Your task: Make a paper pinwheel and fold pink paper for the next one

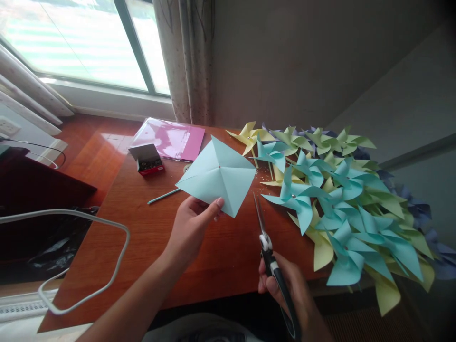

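Note:
My left hand [199,216] pinches the lower edge of a light blue paper square [223,173], thumb on top and fingers beneath. Diagonal creases cross the sheet and a small hole marks its centre. A slit may show near its left corner. In my right hand [285,278] is a pair of scissors [267,249] with black and white handles, blades pointing away from me and nearly closed. Their tips are to the right of the square, apart from it. Below the sheet's left corner lies a thin blue stick [162,196].
Many finished paper pinwheels [347,251] in blue, yellow, green and purple pile up on the table's right side. A small open red box [151,166] and a pink folder [171,140] lie at the back left. A white cable [124,247] loops over the left edge of the wooden table [142,266].

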Tool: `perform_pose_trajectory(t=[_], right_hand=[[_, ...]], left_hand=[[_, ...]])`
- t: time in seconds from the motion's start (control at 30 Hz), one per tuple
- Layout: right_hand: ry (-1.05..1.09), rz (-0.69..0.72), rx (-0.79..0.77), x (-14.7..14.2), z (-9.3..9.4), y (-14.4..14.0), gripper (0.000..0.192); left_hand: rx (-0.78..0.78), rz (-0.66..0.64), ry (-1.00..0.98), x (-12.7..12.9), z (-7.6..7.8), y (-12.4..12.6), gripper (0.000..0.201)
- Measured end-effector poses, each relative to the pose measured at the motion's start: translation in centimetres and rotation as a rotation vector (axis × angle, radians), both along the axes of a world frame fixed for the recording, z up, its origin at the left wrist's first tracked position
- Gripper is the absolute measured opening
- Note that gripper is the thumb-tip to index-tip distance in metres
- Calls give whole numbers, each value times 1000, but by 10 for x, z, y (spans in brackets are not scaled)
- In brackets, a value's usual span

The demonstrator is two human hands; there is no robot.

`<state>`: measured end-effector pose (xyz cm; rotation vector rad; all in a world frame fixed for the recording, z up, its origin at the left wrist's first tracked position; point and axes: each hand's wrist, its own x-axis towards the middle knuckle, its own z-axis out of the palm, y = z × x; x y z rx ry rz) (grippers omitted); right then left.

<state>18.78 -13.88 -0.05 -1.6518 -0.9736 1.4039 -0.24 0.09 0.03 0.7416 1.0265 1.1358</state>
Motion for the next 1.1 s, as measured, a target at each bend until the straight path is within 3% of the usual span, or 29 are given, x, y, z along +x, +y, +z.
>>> perform_pose_trajectory(t=[0.43, 1.1], right_hand=[[51, 207, -58, -18, 10, 10, 54], [156, 181, -32, -24, 2, 17, 54]], left_hand=[[16, -11, 22, 1, -2, -1, 21], [28, -92, 53, 2, -1, -3, 21]])
